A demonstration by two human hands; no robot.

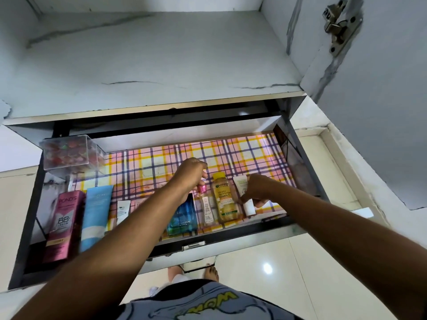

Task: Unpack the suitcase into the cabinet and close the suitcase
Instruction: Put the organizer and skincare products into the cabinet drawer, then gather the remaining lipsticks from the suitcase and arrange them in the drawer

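Open cabinet drawer (298,144), plaid-lined, holds: pink Pond's BB box (62,225), blue tube (96,215), blue cologne box (183,219), yellow Garnier bottle (225,199), clear pink-capped bottle (205,204). Clear plastic box (69,151), rear-left corner. Left hand (188,179) grip curled over pink cap; right hand (256,190) pinches small white tube (242,192).

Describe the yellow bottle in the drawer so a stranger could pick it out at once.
Look in the open drawer lined with pink and yellow plaid. Along its front edge lies a row of toiletries; the yellow bottle lies between the two hands. It alone has a yellow cap and amber liquid, flanked by a slim pink-capped bottle and a white tube.
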